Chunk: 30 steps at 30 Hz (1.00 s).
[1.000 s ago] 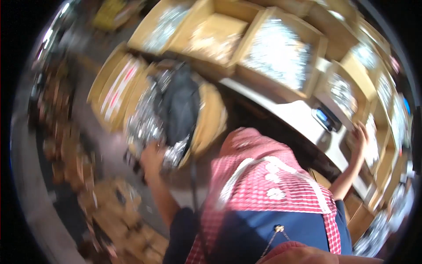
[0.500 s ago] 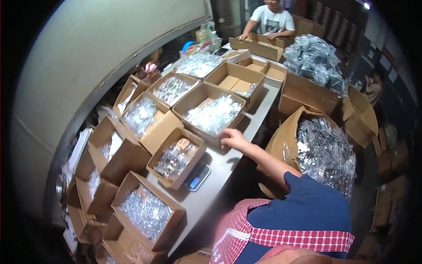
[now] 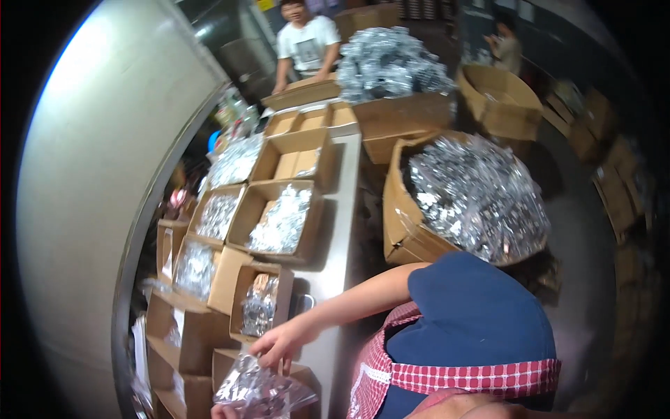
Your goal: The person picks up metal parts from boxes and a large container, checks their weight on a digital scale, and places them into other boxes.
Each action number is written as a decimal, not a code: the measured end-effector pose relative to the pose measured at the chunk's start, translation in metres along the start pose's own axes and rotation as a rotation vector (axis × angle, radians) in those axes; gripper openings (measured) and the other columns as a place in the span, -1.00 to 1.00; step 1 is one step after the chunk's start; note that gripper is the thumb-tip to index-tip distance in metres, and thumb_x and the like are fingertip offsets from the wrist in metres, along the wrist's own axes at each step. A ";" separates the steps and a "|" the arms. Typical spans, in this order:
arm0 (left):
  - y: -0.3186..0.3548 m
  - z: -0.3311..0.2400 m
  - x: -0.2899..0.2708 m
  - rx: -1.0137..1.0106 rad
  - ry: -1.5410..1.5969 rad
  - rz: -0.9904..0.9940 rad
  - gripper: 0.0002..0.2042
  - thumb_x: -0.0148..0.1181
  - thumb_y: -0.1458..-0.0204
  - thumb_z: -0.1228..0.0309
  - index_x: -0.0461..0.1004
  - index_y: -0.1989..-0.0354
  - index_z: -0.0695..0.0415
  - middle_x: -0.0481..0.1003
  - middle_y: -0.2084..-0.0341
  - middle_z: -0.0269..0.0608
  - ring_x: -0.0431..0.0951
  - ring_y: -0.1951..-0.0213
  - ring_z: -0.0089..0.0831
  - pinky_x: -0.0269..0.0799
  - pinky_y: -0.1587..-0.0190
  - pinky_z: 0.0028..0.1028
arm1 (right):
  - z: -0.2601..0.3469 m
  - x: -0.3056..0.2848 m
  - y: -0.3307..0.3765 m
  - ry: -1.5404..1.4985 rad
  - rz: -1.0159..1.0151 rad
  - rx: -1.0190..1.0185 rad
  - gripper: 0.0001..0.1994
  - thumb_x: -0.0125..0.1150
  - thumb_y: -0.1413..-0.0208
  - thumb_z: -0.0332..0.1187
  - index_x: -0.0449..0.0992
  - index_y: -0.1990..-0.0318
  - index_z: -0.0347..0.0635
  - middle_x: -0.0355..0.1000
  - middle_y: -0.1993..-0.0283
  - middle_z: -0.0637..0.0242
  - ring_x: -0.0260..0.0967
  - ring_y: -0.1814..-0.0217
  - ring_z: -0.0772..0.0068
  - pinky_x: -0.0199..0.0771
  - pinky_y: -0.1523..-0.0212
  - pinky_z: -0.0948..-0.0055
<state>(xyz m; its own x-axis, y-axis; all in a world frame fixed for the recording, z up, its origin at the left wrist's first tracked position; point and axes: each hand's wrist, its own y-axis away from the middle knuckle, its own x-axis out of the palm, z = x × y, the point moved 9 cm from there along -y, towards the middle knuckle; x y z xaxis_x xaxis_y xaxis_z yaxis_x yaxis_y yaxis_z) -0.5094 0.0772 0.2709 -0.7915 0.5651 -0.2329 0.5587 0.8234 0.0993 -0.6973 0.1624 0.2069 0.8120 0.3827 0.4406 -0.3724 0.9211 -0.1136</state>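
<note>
Open cardboard boxes [image 3: 279, 223] crowded the worktop [image 3: 342, 230] along its left side, leaving only a bare strip on the right. A large carton of shiny packets [image 3: 467, 199] stood just beside that edge, narrowing the passage.

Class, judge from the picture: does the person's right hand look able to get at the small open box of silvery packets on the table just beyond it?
Probably yes. The right hand is open with the arm stretched out, right beside the small open box. Nothing stands between them, and the box has no lid.
</note>
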 end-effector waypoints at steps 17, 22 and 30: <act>-0.016 0.042 0.160 -0.083 0.316 0.653 -0.66 0.18 -0.01 0.55 0.35 0.00 0.28 0.47 0.20 -0.19 0.49 0.23 -0.48 0.43 0.16 -0.46 | 0.010 -0.052 0.073 -0.137 -0.792 -0.413 -0.72 0.13 -0.13 -0.35 0.39 0.05 -0.28 0.44 0.12 0.37 0.31 0.08 0.60 0.30 0.00 0.55; -0.038 0.018 0.128 0.070 0.317 0.506 -0.89 0.19 0.00 0.56 0.41 0.32 0.22 0.42 0.48 -0.43 0.31 0.48 -0.72 0.18 0.41 -0.71 | -0.006 -0.057 0.084 -0.327 -0.841 -0.294 -0.67 0.27 0.15 -0.49 0.42 0.15 -0.24 0.47 0.29 0.32 0.44 0.31 0.51 0.45 0.32 0.52; -0.066 0.040 0.098 0.083 0.261 0.429 -0.86 0.16 -0.07 0.46 0.36 0.47 0.21 0.27 0.61 -0.49 0.15 0.55 -0.72 0.04 0.47 -0.66 | -0.040 -0.015 0.048 -0.397 -0.512 0.021 -0.68 0.25 0.01 -0.38 0.43 0.09 -0.27 0.43 0.20 0.29 0.41 0.17 0.41 0.56 0.22 0.36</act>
<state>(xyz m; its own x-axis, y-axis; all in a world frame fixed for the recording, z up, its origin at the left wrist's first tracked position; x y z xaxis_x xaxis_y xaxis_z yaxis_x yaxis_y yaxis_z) -0.6136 0.0760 0.2030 -0.5160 0.8543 0.0621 0.8565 0.5135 0.0533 -0.7089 0.2038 0.1589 0.6626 -0.1637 0.7309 0.0058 0.9769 0.2135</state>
